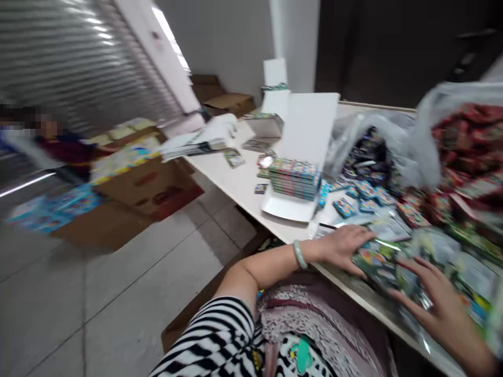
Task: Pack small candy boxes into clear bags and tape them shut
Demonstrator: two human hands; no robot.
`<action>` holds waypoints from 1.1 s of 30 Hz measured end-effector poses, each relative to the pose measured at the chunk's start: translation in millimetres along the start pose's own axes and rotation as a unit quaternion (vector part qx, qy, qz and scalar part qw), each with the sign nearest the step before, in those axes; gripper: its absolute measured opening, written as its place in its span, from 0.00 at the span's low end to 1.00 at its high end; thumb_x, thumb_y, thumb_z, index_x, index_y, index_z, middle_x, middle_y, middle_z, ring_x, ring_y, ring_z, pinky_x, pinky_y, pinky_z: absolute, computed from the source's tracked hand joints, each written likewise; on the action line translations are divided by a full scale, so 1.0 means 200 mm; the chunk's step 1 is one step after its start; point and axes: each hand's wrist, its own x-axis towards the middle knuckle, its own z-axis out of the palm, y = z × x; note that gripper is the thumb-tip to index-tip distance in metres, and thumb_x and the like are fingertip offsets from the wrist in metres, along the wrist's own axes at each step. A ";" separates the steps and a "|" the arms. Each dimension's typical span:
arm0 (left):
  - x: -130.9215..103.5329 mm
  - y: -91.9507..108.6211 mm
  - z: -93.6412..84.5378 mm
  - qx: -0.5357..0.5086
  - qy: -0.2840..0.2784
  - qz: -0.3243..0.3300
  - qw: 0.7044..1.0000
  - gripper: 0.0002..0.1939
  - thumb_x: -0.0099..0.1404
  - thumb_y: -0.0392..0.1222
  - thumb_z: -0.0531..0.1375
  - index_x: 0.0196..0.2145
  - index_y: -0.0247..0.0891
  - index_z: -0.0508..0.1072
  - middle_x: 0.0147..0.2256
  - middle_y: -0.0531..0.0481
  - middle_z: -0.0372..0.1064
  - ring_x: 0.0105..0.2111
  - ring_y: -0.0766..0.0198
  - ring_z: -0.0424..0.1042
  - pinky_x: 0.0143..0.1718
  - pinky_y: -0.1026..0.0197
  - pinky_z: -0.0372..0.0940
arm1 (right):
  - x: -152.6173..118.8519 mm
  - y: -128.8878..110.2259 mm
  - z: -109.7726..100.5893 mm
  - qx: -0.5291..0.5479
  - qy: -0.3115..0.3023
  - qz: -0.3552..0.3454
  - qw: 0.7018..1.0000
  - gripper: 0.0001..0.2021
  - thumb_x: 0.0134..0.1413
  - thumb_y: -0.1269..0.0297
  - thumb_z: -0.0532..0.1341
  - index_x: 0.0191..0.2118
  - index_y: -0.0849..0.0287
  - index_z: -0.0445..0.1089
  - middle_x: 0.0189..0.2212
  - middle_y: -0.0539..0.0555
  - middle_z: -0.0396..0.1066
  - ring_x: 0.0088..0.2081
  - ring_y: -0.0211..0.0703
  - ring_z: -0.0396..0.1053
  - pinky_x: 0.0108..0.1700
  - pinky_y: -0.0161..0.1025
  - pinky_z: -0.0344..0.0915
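Glossy foil packets [379, 262], green and printed in bright colours, sit in a small bunch at the lower right of the frame, on the near edge of the pale table [236, 180]. The left hand [346, 246], a jade-coloured bangle [299, 255] on its wrist, lies flat over the bunch's left end with fingers spread, pressing rather than clasping. The right hand [444, 309] is open too, fingers splayed across the packets' right side and touching them; neither hand has closed round anything. Motion blur hides how many packets there are.

By my reading, the step in hand is gathering and squaring loose packets into one stack. The next move would call for both palms to draw inward evenly so the slippery foil does not fan out or slide off the table edge.

Just beyond, toward mid-frame, stands a white open carton [293, 207] with a neat block of stacked packs [295, 179] inside. Small blue packets [359, 199] lie scattered between it and two clear plastic bags [396, 139] at the upper right, one holding dark packs, the other red ones. Brown cardboard boxes [151, 186] rest on the tiled floor at the left, and another person [58, 141] sits blurred at the far left.
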 end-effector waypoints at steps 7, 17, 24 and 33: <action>-0.06 -0.10 0.03 -0.011 0.008 -0.026 1.000 0.54 0.54 0.53 0.71 0.70 0.37 0.50 0.63 0.32 0.58 0.64 0.39 0.59 0.65 0.37 0.58 | 0.06 -0.17 0.11 -0.009 -0.049 0.163 0.985 0.19 0.60 0.60 0.63 0.56 0.53 0.72 0.54 0.59 0.75 0.66 0.65 0.59 0.63 0.66 0.60; -0.16 -0.16 -0.10 -0.020 0.053 -0.003 0.998 0.48 0.60 0.49 0.69 0.70 0.47 0.48 0.64 0.39 0.59 0.63 0.45 0.62 0.64 0.40 0.61 | 0.48 0.36 -0.18 -0.045 0.003 0.346 0.937 0.13 0.64 0.64 0.60 0.52 0.56 0.74 0.51 0.56 0.77 0.54 0.48 0.73 0.59 0.46 0.66; -0.16 -0.15 -0.13 0.009 0.071 -0.004 0.997 0.45 0.63 0.49 0.67 0.70 0.50 0.49 0.64 0.39 0.57 0.64 0.45 0.62 0.63 0.40 0.62 | 0.80 0.73 -0.08 -0.128 0.072 0.465 0.873 0.17 0.51 0.63 0.70 0.46 0.66 0.75 0.51 0.73 0.73 0.58 0.68 0.66 0.61 0.59 0.58; -0.15 -0.20 -0.13 0.006 0.074 -0.003 0.997 0.44 0.63 0.53 0.67 0.70 0.50 0.50 0.64 0.40 0.58 0.63 0.45 0.62 0.64 0.40 0.61 | 0.63 0.61 -0.16 0.090 0.085 0.439 0.890 0.13 0.56 0.53 0.61 0.39 0.58 0.72 0.34 0.54 0.75 0.36 0.45 0.73 0.41 0.43 0.71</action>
